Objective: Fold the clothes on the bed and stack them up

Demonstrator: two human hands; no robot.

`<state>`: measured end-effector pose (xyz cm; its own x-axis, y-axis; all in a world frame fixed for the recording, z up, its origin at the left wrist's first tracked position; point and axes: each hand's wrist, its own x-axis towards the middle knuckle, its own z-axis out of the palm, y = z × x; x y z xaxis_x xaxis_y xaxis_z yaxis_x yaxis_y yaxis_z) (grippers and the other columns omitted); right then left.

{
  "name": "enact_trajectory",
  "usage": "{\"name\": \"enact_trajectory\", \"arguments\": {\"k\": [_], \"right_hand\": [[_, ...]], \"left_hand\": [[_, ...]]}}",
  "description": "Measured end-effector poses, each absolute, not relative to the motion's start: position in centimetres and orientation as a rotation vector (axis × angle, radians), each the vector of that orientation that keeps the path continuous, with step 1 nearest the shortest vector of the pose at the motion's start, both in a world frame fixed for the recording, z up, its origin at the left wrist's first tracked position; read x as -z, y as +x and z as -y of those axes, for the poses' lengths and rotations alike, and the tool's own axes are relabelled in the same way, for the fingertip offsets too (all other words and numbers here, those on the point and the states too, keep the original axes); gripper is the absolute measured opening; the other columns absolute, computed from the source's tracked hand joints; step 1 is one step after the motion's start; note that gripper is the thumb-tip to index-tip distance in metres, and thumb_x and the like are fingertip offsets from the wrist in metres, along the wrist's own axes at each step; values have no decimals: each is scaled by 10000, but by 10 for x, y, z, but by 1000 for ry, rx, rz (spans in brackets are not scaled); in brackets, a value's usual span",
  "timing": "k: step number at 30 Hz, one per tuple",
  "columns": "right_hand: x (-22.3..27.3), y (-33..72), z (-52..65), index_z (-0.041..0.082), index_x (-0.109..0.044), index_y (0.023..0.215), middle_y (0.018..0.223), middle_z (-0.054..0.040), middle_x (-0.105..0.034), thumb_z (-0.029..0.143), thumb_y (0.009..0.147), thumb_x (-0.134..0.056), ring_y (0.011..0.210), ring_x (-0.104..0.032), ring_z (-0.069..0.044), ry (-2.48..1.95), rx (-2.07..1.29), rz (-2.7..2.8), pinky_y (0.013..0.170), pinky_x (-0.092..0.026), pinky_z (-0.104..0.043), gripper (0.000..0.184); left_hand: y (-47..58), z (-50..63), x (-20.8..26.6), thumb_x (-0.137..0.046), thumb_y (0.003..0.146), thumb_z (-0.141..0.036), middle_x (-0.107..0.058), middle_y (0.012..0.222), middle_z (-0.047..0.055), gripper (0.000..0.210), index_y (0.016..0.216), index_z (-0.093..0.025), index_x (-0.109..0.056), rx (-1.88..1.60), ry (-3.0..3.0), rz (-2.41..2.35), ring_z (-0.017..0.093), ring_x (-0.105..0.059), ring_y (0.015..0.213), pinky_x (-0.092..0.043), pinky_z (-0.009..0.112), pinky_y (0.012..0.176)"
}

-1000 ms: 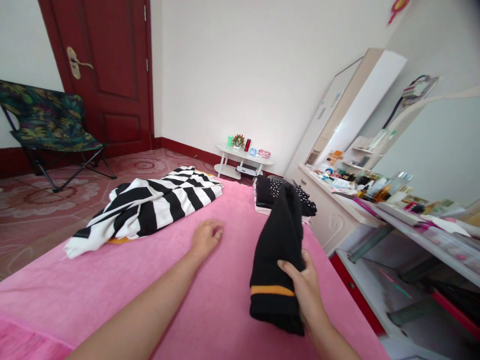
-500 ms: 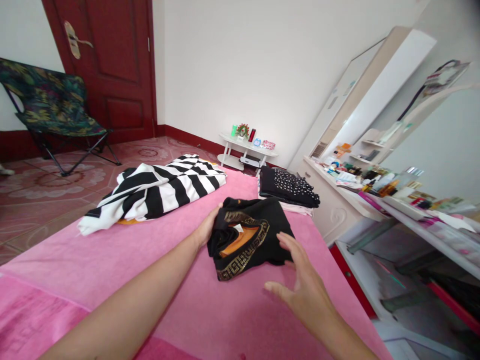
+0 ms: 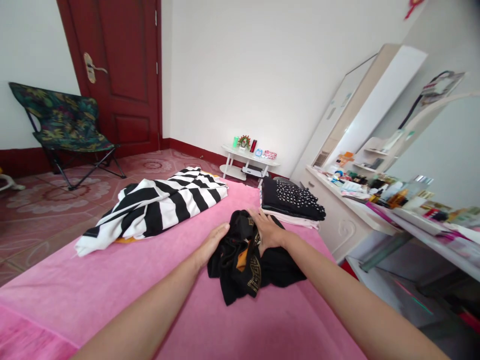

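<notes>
A black top with a gold-patterned neckline and an orange patch showing inside the collar lies crumpled on the pink bed cover. At its left edge is my left hand, thumb uppermost, gripping the fabric with the fingers mostly hidden under it. Across the collar lies my right hand, its fingers stretched out and apart, pressing on the cloth. Left of the top, a black-and-white striped garment is spread loosely. A folded pile with a black, white-dotted garment on it sits beyond my right hand.
A dressing table crowded with bottles stands along the right. At the back is a small white table with a potted plant. A folding chair stands by the red door. The bed's edge drops to tiled floor on the left.
My right hand has moved up and left from beside the black top onto its collar. The top has gone from neatly folded to crumpled. My view has tilted up slightly.
</notes>
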<state>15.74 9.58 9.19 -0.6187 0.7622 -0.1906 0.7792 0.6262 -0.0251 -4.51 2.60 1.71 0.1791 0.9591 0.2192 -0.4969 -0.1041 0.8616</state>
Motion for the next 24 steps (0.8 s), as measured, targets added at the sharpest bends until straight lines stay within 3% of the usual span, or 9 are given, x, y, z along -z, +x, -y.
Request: {"name": "enact_trajectory", "arguments": {"k": [2,4,7,9,13,16,20,24], "right_hand": [[-92,160,-100,188,-25,1490,1490,-181,-261,453,380,-834,1360,-218,-382,1239,223,-2751,1087,-126,-571,1400],[-94,164,-93,175,-228,1448,1350,-156,-449,462,428,-818,1247,-392,-349,1185,158,-2856,1066,-214,-523,1212],[-97,172,-64,130,-492,1244,1157,-145,-557,412,545,-778,1109,-486,-326,1201,-71,-2929,997,-324,-479,807],[-96,180,-38,121,-497,1229,1258,-178,-496,357,599,-745,1192,-425,-339,1198,-181,-2950,1020,-306,-489,717],[-82,198,-4,55,-233,1426,1520,-231,-129,425,525,-777,1403,-57,-369,1085,-129,-2907,1102,-178,-537,1116],[-71,200,-6,26,-136,1455,1525,-235,-126,366,555,-743,1414,-33,-351,1073,-123,-2897,1115,-162,-530,1137],[-64,184,-28,36,-321,1381,1401,-224,-396,274,677,-617,1322,-327,-316,1123,-221,-3052,1080,-283,-464,799],[-64,170,-38,140,-541,1117,1064,-113,-636,198,813,-481,1005,-587,-240,1391,-274,-3101,860,-450,-364,315]], "left_hand": [[-46,-26,-16,-543,866,-467,-623,1233,96,449,1152,-133,-634,-1333,1073,-598,285,-554,1156,-375,425,1044],[-46,-26,-15,-529,868,-489,-643,1199,98,462,1139,-131,-636,-1350,1068,-615,281,-566,1136,-384,424,1032],[-46,-27,-12,-510,870,-511,-654,1172,103,475,1126,-131,-635,-1413,1031,-651,275,-571,1122,-388,416,1023],[-46,-30,-8,-495,875,-517,-657,1160,102,473,1116,-134,-632,-1444,1014,-667,270,-575,1113,-393,412,1014],[-47,-33,-3,-487,865,-549,-684,1084,100,496,1090,-135,-639,-1410,988,-717,267,-604,1058,-405,422,992],[-42,-28,-8,-497,854,-561,-690,1081,102,504,1062,-132,-660,-1412,942,-681,268,-607,1057,-396,409,1005],[-32,-22,-20,-513,836,-577,-690,1094,106,518,1060,-137,-672,-1410,869,-603,285,-618,1041,-431,410,969],[-34,-41,-20,-407,814,-701,-700,1029,156,690,1015,-103,-687,-1195,846,-572,318,-642,973,-473,453,896]]}}
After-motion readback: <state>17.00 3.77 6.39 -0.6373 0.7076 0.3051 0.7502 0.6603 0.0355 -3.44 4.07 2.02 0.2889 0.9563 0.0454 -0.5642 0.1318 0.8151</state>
